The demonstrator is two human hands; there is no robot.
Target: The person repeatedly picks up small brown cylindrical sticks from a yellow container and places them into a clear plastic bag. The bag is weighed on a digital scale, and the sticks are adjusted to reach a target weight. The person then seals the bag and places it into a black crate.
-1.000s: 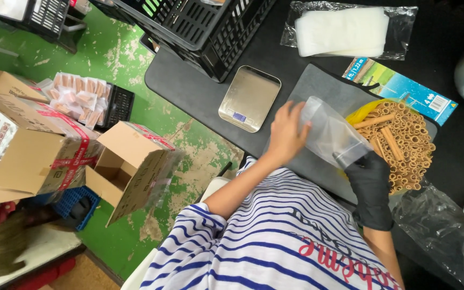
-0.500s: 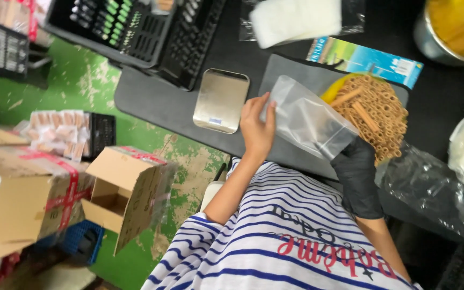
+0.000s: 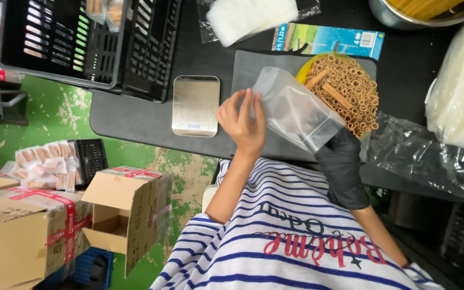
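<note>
A clear bag is held open over the grey mat, mid-frame.

The black table, the black crate at upper left and the scale are seen. The clear bag is pinched by the bare left hand and gripped at its mouth by the gloved right hand, beside the rolled sticks. Filling appears to be in hand; sticks would need gathering.

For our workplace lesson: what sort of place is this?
Probably a small packing workshop: a kitchen scale, a bowl of biscuit rolls beside a clear bag, and taped cardboard boxes.
</note>
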